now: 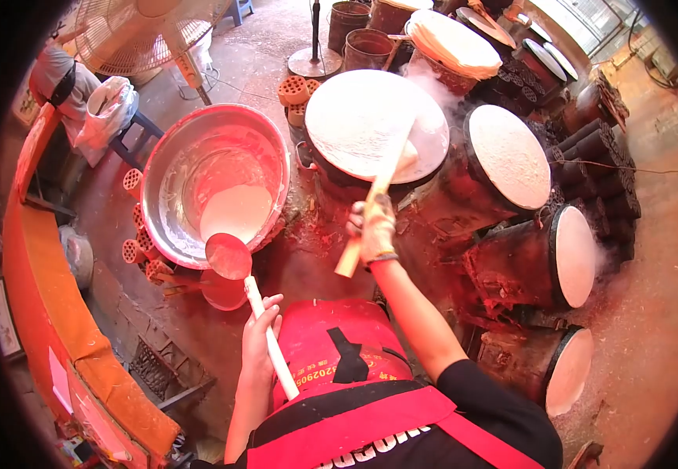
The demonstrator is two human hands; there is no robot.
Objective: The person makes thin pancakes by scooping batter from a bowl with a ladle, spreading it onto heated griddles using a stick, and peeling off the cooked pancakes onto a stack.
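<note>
Batter disc (354, 117) beneath wooden paddle (390, 162)

Basin (151, 180) left of the round griddle (354, 117); fan (147, 35) behind.

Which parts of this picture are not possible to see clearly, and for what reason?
All in the head view:
Bottom of the metal basin: covered by pale batter.
Large pan's far right edge: veiled by steam.
Upper end of the wooden stick: blurred.
Yellow lettering: too small to read surely.
Person at upper left: cut off by dark border.
</note>
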